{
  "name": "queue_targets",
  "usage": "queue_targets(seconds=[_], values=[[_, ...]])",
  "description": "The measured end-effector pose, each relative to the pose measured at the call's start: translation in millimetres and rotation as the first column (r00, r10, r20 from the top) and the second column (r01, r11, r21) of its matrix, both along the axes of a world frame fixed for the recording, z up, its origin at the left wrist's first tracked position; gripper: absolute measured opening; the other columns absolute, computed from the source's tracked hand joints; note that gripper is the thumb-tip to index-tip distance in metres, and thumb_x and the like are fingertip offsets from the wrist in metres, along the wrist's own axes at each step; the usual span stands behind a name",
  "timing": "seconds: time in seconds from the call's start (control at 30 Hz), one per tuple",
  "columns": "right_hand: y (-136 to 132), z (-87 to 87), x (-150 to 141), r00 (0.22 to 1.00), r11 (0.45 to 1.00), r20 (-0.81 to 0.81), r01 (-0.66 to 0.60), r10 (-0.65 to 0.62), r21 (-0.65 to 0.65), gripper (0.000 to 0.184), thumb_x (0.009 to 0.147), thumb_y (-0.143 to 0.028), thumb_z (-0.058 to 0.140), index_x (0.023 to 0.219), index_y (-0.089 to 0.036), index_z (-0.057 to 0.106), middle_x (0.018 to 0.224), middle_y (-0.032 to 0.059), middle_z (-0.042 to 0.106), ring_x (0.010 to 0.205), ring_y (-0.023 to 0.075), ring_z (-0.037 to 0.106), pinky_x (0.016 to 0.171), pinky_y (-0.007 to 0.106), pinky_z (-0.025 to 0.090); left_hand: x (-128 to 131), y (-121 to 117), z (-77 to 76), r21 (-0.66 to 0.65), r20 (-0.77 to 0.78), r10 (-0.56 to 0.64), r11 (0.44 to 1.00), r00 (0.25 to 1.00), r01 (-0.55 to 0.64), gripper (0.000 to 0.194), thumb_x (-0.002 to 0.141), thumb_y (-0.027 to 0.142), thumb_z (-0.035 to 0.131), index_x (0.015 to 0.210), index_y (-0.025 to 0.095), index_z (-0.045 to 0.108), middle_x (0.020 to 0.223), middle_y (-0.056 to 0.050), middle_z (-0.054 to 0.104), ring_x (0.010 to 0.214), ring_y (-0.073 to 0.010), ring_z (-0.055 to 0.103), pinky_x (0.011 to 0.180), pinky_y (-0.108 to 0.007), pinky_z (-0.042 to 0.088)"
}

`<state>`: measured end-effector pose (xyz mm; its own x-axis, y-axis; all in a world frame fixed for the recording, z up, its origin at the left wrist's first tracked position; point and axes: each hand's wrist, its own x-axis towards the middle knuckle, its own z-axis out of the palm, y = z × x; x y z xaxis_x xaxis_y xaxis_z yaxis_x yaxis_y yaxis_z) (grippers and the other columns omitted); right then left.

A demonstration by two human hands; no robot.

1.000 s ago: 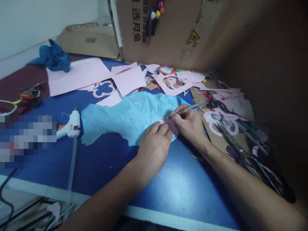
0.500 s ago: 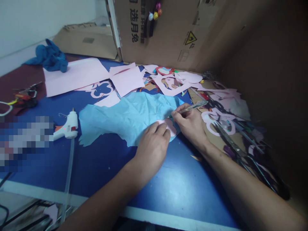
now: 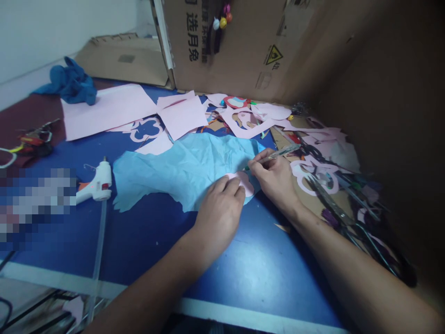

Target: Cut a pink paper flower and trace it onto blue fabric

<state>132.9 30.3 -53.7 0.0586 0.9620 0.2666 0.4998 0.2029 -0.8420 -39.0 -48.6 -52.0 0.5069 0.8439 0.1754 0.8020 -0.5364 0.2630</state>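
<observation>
Pressing a small rounded piece of pink paper [image 3: 240, 182] down onto a crumpled sheet of light blue paper [image 3: 174, 174] with the left hand [image 3: 219, 218], its fingers lying close together and flat over the piece, apparently to stop it from sliding. Pinching a clear-barrelled pen [image 3: 280, 154] between the thumb and fingertips of the right hand [image 3: 274, 183], with the barrel slanting toward 2 o'clock and the tip angled down toward the upper edge of the pink piece, though whether the tip is touching the paper is too small to tell. Resting both wrists low, seemingly for steadiness, with the light blue sheet lying across the blue top of the bench [image 3: 257, 269]. Keeping a white hot glue gun [image 3: 99, 183] lying at about 9 o'clock from the hands, with a long translucent glue stick [image 3: 98, 241] running from it toward 6 o'clock. Spreading loose pink paper sheets [image 3: 182, 116] and pink cut-out frames [image 3: 246, 123] toward 12 o'clock, probably as offcuts set aside from the working spot. Heaping long-bladed scissors [image 3: 330, 204] among more pink scraps at about 3 o'clock, just beyond the right forearm. Leaving a bunched blue cloth [image 3: 67, 86] at about 10 o'clock, with a cardboard box wall [image 3: 222, 51] closing off the far side of the bench.
</observation>
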Motion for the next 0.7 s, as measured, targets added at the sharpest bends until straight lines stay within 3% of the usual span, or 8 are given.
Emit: queue_targets(seconds=[0.7], values=[[-0.2,4.1,1.6,0.999,0.999,0.004,0.053,-0.053,0.014,0.011,0.081,-0.025,0.065,0.072,-0.024,0.060,0.060,-0.0025,0.061,0.055,0.0179,0.055,0.057,0.032,0.041,-0.4,0.2,1.3,-0.006,-0.001,-0.012,1.000,1.000,0.012,0.040,0.096,0.002,0.047,0.129,0.010,0.068,0.143,-0.016,0.066,0.143,-0.0284,0.053,0.122,-0.046,0.045]])
